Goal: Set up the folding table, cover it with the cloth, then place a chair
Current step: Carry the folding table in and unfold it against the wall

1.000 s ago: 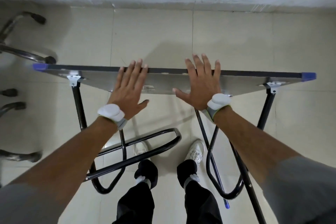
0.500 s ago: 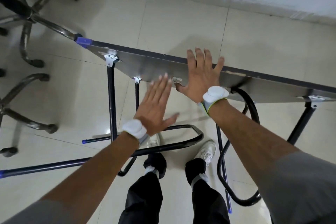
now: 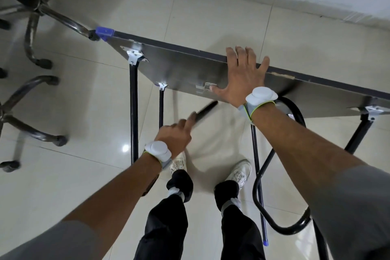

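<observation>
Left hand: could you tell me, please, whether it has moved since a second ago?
Yes. The left hand came off the tabletop underside, down toward the person's shoes, and now grips a black leg bar.

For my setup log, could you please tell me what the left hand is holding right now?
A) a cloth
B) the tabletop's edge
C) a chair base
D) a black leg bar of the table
D: the left hand curls round the black leg bar, while the right hand lies flat against the tabletop.
</observation>
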Motion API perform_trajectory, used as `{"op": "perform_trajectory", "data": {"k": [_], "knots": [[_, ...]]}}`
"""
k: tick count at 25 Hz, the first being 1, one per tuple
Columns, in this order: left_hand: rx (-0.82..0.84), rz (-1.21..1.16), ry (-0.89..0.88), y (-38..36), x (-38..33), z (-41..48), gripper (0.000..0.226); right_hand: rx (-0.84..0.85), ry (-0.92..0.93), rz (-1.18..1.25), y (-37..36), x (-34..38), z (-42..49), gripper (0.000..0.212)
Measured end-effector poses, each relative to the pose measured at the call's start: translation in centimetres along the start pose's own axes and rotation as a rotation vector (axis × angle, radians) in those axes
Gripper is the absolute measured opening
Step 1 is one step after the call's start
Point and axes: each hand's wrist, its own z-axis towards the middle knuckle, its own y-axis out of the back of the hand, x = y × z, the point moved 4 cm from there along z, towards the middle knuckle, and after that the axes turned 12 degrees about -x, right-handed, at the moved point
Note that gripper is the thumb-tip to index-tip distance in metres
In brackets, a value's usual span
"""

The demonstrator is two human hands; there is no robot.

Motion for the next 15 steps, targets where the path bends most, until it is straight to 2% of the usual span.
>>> {"op": "perform_trajectory", "data": {"k": [2, 5, 11, 15], "knots": [[0.073, 0.091, 0.065, 0.4, 2.0, 1.3, 0.070, -0.014, -0.003, 0.006, 0.0, -0.1, -0.1, 0.103], [0.108, 0.172, 0.033, 0.3, 3.6, 1.7, 0.075, -0.012, 0.000, 0.021, 0.0, -0.1, 0.2, 0.101], [0.125, 0.079, 0.192, 0.0, 5.3, 2.5, 0.081, -0.027, 0.006, 0.008, 0.2, -0.3, 1.3, 0.096], [0.113, 0.081, 0.203, -0.3, 5.4, 2.8, 0.080, -0.029, 0.015, 0.007, 0.2, -0.6, 2.2, 0.097]]}}
